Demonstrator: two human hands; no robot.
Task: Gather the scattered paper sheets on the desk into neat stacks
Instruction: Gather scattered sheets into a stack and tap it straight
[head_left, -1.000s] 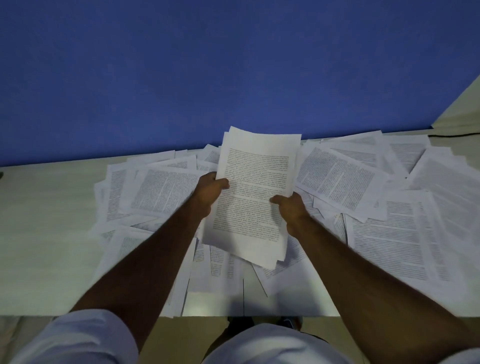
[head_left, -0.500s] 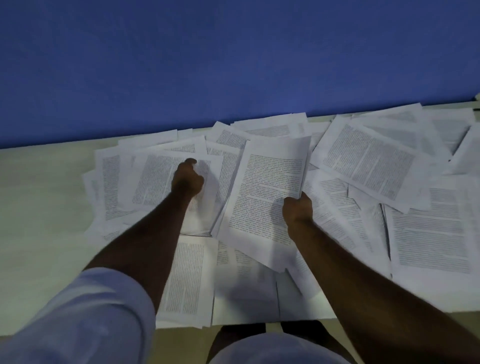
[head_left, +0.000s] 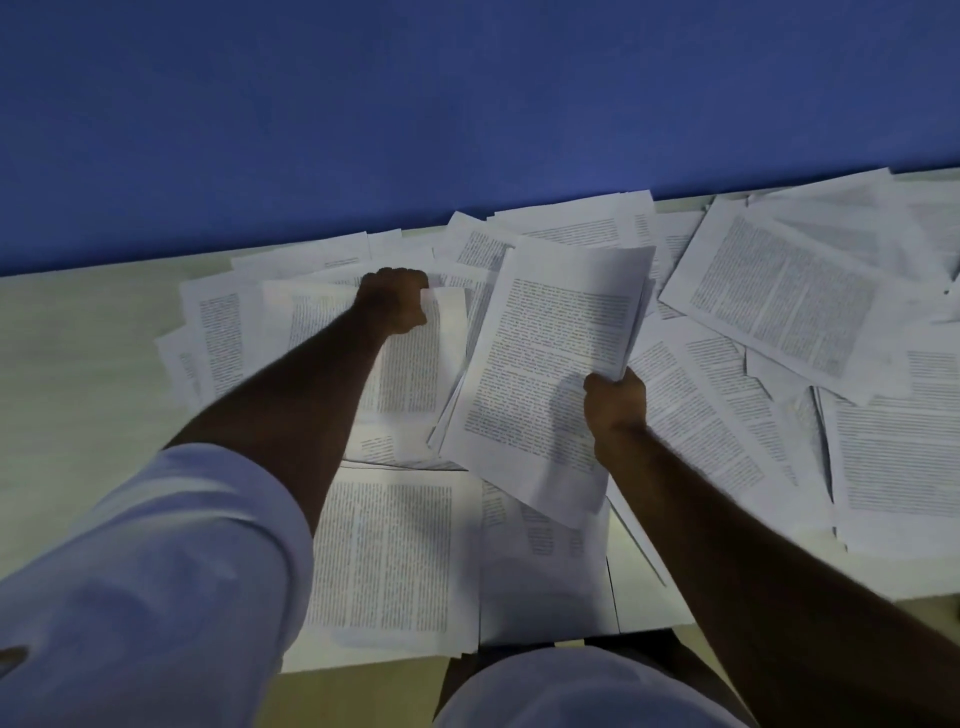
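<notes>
The scattered sheets are showing white with dense blocks of black print (bluish in the dim light). The held stack is reading the same white, with black lines of text. The desk is showing pale cream with faint streaked grain. The wall is appearing solid deep blue. The sleeve is appearing light bluish-white.
</notes>
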